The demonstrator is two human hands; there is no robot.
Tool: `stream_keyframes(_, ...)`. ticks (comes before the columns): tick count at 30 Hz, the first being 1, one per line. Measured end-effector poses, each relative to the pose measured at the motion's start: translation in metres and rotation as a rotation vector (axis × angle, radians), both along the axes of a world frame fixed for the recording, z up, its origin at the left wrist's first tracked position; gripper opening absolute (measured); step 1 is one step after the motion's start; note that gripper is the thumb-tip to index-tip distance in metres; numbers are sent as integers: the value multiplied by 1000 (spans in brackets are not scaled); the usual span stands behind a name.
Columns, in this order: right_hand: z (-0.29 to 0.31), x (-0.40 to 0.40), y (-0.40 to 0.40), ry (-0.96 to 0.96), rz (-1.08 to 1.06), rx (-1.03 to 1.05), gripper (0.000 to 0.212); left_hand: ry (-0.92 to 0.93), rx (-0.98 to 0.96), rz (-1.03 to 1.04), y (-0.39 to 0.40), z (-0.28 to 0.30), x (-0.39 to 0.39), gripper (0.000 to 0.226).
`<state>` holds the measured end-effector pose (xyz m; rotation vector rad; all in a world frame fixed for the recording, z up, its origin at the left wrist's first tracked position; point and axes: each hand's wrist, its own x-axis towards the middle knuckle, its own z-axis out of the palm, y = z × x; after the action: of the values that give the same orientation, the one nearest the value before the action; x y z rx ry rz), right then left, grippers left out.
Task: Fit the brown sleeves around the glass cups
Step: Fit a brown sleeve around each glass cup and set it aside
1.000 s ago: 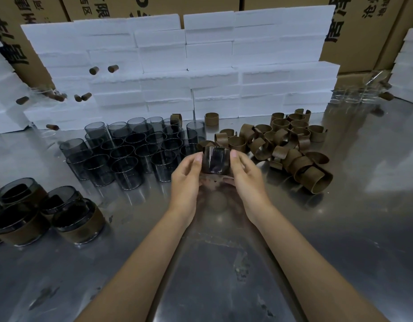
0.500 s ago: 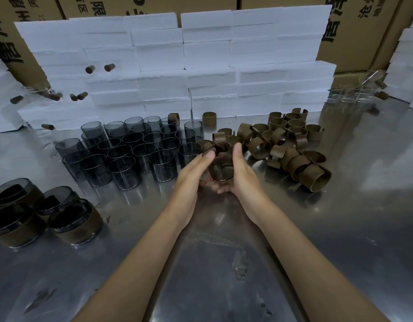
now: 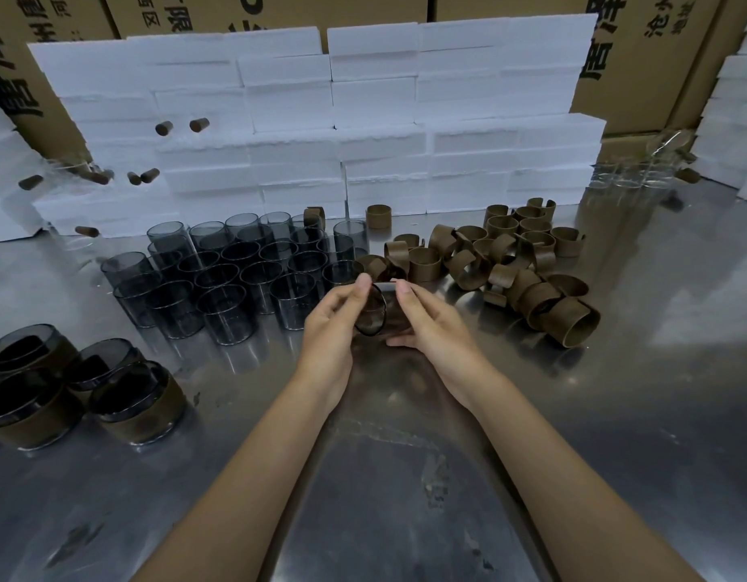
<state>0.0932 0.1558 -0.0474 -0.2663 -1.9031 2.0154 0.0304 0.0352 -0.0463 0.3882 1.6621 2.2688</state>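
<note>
Two hands meet above the surface [image 3: 615,413] at centre, both holding one smoky glass cup [image 3: 373,310] lying on its side, round mouth facing left. Left hand [image 3: 334,325] curls around the rim side, thumb tip on top of the rim. Right hand [image 3: 430,325] wraps the cup body, thumb on top, fingers curled underneath. Can't tell whether a sleeve is on this cup; the right hand hides the wall.

Surface: brushed metal, glossy, scuffed, with dull stains near the forearms.

Bare cups [image 3: 245,275]: a tight cluster of thin-walled, grey-tinted, straight cylinders standing upright, behind and left of the hands.

Sleeves [image 3: 510,266]: a loose heap of brown split rings, matte, like curled strip stock, some open-ended, some overlapping, to the right of the cups and behind the right hand. One sleeve stands alone near the foam wall [image 3: 379,216].

Finished cups [image 3: 124,396]: at the left edge, several upright glass cylinders with a brown band wrapped around the lower wall and a dark glass rim showing above.

Background: stacked white foam blocks [image 3: 363,119], grainy, rectangular; a few short brown cylinders stick out of the left part. Cardboard cartons [image 3: 657,48] with printed characters behind. Clear glassware far right, blurred.
</note>
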Motion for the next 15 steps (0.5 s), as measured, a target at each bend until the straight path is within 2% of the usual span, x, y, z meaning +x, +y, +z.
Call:
stream_keyframes(6,1,-2,4,-7,-26,-201,33,-47,-34,-81,0,-2,-5,36)
stream_keyframes(11,2,-4,4,-20,-67,-284,29,-59,36,-141,-1,0,-7,48)
stream_keyframes(15,1,-7,2,-33,-154,-277,31,-1,-12,-151,2,2,-3,42)
